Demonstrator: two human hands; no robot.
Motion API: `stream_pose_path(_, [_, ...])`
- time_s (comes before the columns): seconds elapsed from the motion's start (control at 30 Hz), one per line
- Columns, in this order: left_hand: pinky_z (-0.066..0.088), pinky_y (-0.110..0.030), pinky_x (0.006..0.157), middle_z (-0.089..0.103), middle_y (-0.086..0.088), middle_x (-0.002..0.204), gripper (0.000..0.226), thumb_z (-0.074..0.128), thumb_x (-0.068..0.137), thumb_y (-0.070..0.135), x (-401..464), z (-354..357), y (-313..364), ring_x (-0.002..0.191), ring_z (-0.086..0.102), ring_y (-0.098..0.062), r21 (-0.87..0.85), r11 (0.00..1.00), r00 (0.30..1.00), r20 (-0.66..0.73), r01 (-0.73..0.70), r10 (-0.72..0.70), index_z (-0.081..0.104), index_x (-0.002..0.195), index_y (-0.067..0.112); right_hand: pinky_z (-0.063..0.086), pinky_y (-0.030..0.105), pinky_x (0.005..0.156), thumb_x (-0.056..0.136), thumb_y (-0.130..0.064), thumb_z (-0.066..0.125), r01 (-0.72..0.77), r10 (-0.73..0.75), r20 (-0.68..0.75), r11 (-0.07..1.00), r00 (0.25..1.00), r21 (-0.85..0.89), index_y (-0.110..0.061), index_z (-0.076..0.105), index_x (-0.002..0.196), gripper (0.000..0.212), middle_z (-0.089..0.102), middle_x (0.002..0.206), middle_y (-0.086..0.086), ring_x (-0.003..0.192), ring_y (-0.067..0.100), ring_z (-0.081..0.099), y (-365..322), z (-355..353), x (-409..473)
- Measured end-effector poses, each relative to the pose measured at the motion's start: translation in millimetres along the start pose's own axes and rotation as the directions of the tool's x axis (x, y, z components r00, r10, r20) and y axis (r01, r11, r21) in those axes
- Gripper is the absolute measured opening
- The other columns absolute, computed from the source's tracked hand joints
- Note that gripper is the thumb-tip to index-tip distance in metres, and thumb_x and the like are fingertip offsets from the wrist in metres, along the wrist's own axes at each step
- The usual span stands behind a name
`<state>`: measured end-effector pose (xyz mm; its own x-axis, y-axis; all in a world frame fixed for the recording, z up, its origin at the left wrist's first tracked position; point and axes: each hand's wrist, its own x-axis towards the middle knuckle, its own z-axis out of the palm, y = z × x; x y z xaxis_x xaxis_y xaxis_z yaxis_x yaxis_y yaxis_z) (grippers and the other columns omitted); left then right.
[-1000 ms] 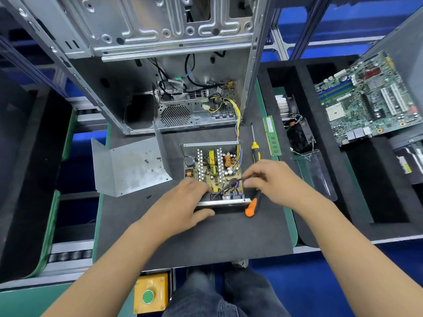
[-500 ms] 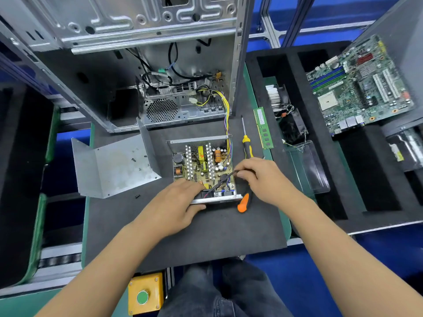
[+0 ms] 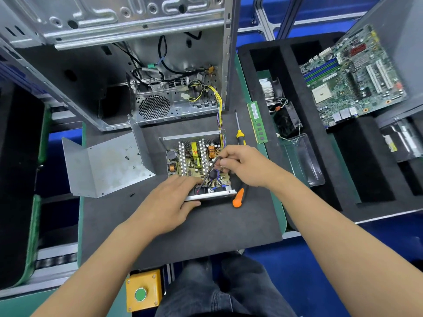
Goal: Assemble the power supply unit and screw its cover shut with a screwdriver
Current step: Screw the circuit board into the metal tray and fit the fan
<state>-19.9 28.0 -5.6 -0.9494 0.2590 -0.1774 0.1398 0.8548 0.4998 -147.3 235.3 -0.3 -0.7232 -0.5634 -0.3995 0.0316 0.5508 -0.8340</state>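
Pinching dark wire (image 3: 211, 167) with your right hand (image 3: 246, 165) above open power supply (image 3: 198, 164); your left hand (image 3: 170, 200) grips its near metal edge. One bent metal cover (image 3: 105, 165) lies left, open side up. Two screwdrivers: yellow-handled one (image 3: 239, 131) points away, orange-handled one (image 3: 238, 197) partly hidden. All on dark foam mat (image 3: 183, 229).
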Motion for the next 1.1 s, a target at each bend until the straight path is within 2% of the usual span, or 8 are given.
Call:
stream_pose_path(0.1, [0.039,-0.030,0.090,0.060,0.004,0.121,0.043,0.063,0.096,0.032,-0.1,-0.6,-0.2,0.107,0.045,-0.016,0.001,1.000,1.000,0.002,-0.003,0.003,0.053,0.136,0.018,0.039,0.008,0.071,0.098,-0.014,0.059,-0.007,0.006,-0.021,0.999,1.000,-0.043,-0.015,0.068,0.093,0.010,0.068,0.080,-0.023,0.074,-0.014,0.061,8.2,-2.0,-2.4])
stream_pose_path(0.17, [0.039,-0.029,0.091,0.059,0.004,0.122,0.042,0.062,0.097,0.033,-0.8,-0.6,-0.4,0.108,0.045,-0.016,0.001,1.000,1.000,0.006,-0.001,0.001,0.053,0.134,0.018,0.036,0.010,0.073,0.095,-0.017,0.064,-0.005,-0.004,-0.085,0.995,0.996,-0.104,-0.023,0.073,0.092,0.011,0.064,0.083,-0.023,0.079,-0.012,0.057,16.9,-3.4,-6.6])
stream_pose_path(0.3, [0.036,-0.026,0.092,0.059,0.003,0.120,0.040,0.060,0.098,0.035,0.6,0.2,-1.3,0.107,0.045,-0.017,0.010,1.000,1.000,0.015,-0.002,0.001,0.054,0.133,0.017,0.034,-0.001,0.068,0.095,-0.016,0.065,-0.023,0.002,-0.127,0.987,0.992,-0.159,-0.019,0.076,0.100,0.013,0.062,0.082,-0.020,0.079,-0.009,0.053,30.3,3.0,-13.0])
stream_pose_path(0.43, [0.037,-0.027,0.091,0.059,0.002,0.118,0.039,0.061,0.098,0.035,1.4,0.4,-1.4,0.105,0.046,-0.019,0.010,1.000,1.000,0.018,0.000,0.000,0.055,0.131,0.016,0.041,0.005,0.065,0.095,-0.019,0.066,-0.018,-0.002,-0.137,0.989,0.991,-0.145,-0.020,0.076,0.098,0.011,0.067,0.077,-0.013,0.070,-0.003,0.058,35.4,8.6,-12.8])
stream_pose_path(0.53, [0.038,-0.029,0.093,0.059,0.002,0.116,0.039,0.060,0.098,0.036,1.5,0.8,-1.6,0.105,0.045,-0.019,0.018,1.000,1.000,0.024,0.001,-0.001,0.056,0.130,0.016,0.044,0.007,0.064,0.091,-0.017,0.070,0.005,-0.019,-0.133,0.994,0.991,-0.106,-0.023,0.076,0.092,0.008,0.067,0.072,-0.014,0.065,-0.005,0.059,36.6,9.3,-11.6])
stream_pose_path(0.7, [0.038,-0.030,0.094,0.058,0.002,0.116,0.039,0.060,0.098,0.036,1.1,1.1,-1.5,0.105,0.045,-0.019,0.014,1.000,1.000,0.030,0.007,-0.008,0.055,0.131,0.017,0.051,0.013,0.068,0.090,-0.018,0.071,0.006,-0.016,-0.128,0.997,0.992,-0.079,-0.035,0.067,0.081,0.020,0.069,0.074,-0.011,0.068,-0.002,0.064,37.6,10.5,-11.7])
stream_pose_path(0.87, [0.037,-0.029,0.094,0.058,0.003,0.116,0.038,0.060,0.098,0.037,1.3,1.2,-1.0,0.105,0.043,-0.018,0.010,1.000,0.999,0.029,0.013,-0.014,0.055,0.130,0.017,0.051,0.011,0.068,0.091,-0.020,0.070,-0.013,0.002,-0.122,0.996,0.993,-0.091,-0.036,0.066,0.081,0.019,0.070,0.077,-0.008,0.072,0.001,0.065,36.9,10.3,-11.7])
stream_pose_path(1.1, [0.037,-0.030,0.093,0.058,0.002,0.115,0.036,0.060,0.098,0.037,1.6,0.2,-0.8,0.103,0.044,-0.019,0.015,1.000,0.999,0.035,0.013,-0.014,0.056,0.127,0.017,0.050,0.008,0.069,0.087,-0.015,0.073,-0.031,0.016,-0.113,0.991,0.993,-0.130,-0.027,0.070,0.084,0.013,0.069,0.076,-0.008,0.067,-0.003,0.062,35.9,12.6,-12.0])
